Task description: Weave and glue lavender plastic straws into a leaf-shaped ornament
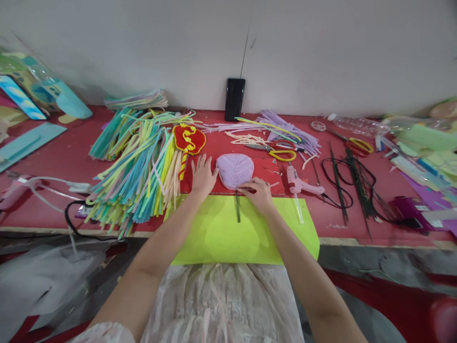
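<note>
A lilac fan-shaped piece [234, 170] made of pipe cleaners lies on the red work surface, its rows slanting out from a middle line. Thin dark wire stems [238, 209] stick out below it toward me. Flat beside its left edge rests my left hand [204, 176], fingers spread and holding nothing. My right hand [260, 193] has thumb and fingertips pinched at the fan's lower edge, close to where the stems come out; the exact grip is partly hidden. A finished red fan with yellow trim [189, 139] lies to the upper left.
Bundled pastel pipe cleaners [139, 166] fill the left side. Lilac pipe cleaners [293, 131], yellow-handled scissors [283, 155] and a pink glue gun [302, 183] lie right. A black phone [234, 99] leans on the wall. Yellow-green cloth [228, 238] covers the front edge.
</note>
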The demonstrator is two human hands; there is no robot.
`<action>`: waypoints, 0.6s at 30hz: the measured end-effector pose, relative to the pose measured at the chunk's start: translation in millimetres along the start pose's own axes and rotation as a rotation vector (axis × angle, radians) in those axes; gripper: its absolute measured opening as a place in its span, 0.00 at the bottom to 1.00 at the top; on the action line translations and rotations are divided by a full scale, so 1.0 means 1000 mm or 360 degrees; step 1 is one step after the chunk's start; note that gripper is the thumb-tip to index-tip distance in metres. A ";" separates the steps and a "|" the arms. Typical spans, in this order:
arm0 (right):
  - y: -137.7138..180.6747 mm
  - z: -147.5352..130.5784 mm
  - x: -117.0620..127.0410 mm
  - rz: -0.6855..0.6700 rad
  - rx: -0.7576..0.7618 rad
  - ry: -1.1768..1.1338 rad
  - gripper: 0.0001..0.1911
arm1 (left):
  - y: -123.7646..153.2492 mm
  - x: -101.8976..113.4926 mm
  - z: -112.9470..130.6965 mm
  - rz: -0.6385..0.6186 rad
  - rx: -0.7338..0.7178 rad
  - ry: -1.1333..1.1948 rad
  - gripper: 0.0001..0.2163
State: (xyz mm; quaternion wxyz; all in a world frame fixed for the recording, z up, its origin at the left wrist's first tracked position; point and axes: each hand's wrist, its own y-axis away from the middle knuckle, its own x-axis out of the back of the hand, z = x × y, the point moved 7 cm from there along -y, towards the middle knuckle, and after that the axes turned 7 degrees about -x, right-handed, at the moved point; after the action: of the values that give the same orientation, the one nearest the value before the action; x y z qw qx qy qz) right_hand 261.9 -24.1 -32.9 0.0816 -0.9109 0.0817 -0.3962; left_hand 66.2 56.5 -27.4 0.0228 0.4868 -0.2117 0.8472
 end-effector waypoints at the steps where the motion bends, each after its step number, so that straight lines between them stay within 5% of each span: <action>1: 0.000 0.000 0.000 0.0005 0.0002 -0.0002 0.09 | -0.001 -0.003 -0.003 -0.0045 0.0017 -0.0022 0.22; 6: 0.000 0.000 0.000 -0.0003 -0.0016 0.0014 0.10 | -0.001 -0.009 -0.001 -0.0224 0.0032 -0.0088 0.23; 18: 0.010 0.002 0.016 0.0345 0.0166 0.0195 0.11 | -0.007 0.005 -0.015 -0.0061 0.0232 0.0212 0.11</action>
State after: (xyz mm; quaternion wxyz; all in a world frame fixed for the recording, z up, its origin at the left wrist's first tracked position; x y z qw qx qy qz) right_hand 273.3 -37.0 -24.5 0.1659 -0.8654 0.1637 -0.4436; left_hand 52.9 67.7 -27.8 0.0176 0.4336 -0.1381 0.8903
